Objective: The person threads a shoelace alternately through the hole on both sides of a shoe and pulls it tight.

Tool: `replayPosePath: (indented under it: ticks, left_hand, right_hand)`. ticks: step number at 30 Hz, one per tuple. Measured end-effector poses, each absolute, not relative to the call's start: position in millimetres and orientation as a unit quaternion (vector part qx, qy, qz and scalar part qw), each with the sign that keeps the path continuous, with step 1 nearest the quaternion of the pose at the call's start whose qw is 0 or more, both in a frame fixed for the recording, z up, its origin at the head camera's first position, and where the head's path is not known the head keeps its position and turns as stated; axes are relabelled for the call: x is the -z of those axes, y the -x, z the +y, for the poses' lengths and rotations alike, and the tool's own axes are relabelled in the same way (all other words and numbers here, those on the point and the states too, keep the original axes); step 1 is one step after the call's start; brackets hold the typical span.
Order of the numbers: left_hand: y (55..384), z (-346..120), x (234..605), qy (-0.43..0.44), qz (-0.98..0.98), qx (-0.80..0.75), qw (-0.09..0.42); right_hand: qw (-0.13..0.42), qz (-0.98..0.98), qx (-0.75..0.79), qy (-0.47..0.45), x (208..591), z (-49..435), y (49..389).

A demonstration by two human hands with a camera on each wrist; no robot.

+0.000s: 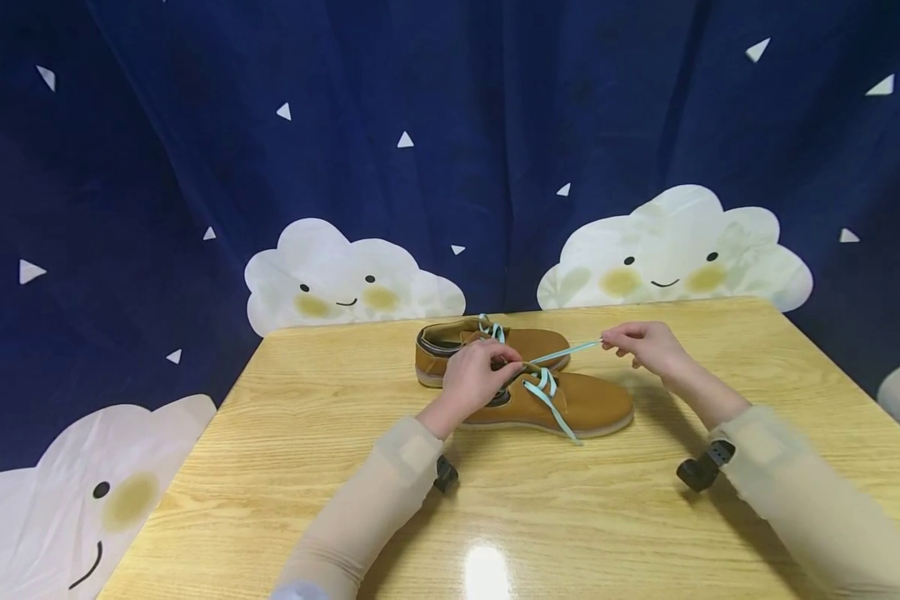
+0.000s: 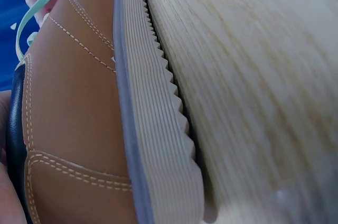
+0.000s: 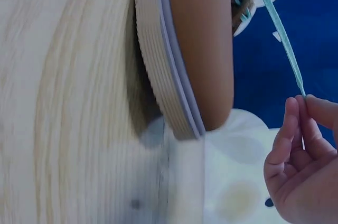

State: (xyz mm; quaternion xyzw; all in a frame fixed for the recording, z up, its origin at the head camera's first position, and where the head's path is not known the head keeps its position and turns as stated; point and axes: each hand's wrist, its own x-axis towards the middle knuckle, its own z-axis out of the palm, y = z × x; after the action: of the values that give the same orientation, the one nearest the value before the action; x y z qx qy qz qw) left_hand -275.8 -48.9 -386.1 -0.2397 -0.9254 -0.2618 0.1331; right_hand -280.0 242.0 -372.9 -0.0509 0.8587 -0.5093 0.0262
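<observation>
A tan shoe [image 1: 596,400] with a pale ridged sole stands on the table, toe to the right. My left hand [image 1: 476,375] is over its opening, thumb and fingers pinching the tongue [image 1: 531,365]. To the right of the shoe my right hand [image 1: 648,346] pinches the tip of a light blue shoelace [image 3: 285,44] between thumb and fingers. That lace runs taut from the eyelets to the fingertips. Its other end [image 1: 561,417] hangs down over the shoe's near side. In the left wrist view, the shoe's stitched side [image 2: 79,113] fills much of the picture.
A second tan shoe [image 1: 532,340], also with light blue laces, stands just behind the first, partly hidden by it and my left hand. The wooden table [image 1: 330,400] ends at a dark blue curtain [image 1: 420,192] with clouds. A small black device [image 1: 705,468] hangs at my right wrist.
</observation>
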Motion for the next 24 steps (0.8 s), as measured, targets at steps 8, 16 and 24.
replayPosePath:
  ticks: [8,16,24]
  left_hand:
    - [275,-49,385,0.241,-0.925,0.262,0.136]
    - [275,-49,384,0.24,-0.925,0.261,0.136]
    - [274,-49,384,0.244,-0.924,0.261,0.136]
  right_hand:
    - [0.008,0.86,0.51,0.035,371,270,278]
    - [-0.033,0.849,0.527,0.01,371,299,276]
    - [-0.08,0.825,0.559,-0.039,371,325,271]
